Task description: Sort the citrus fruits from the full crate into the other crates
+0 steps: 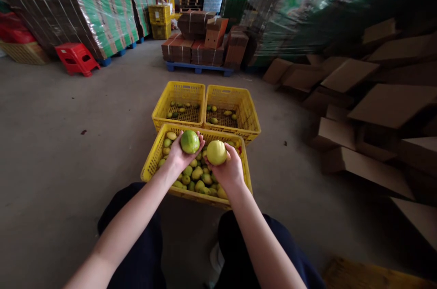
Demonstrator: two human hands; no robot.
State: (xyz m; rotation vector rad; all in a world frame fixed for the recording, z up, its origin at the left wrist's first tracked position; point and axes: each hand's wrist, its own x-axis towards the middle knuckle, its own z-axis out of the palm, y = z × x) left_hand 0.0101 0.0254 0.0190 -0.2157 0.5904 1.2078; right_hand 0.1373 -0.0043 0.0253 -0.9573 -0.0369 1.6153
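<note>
On the upturned palm of my left hand (178, 153) rests a green lemon (190, 142), its fingertips curling up beside the fruit. My right hand (233, 167) grips a pale yellow lemon (216, 152) between thumb and fingers. Both are held side by side over a yellow plastic crate (152, 158) that contains many green and yellow lemons (197, 173). The hands and fruit hide part of that pile. Behind it stand two more yellow crates, the left one (160, 103) and the right one (251, 114), each with a few lemons on its grid bottom.
Flattened cardboard boxes (355, 134) are heaped along the right. Beyond the crates, stacked cartons (191, 48) sit on a blue pallet (198, 68). A red stool (77, 58) stands at left, near wrapped pallet stacks (102, 2). My knees flank the near crate.
</note>
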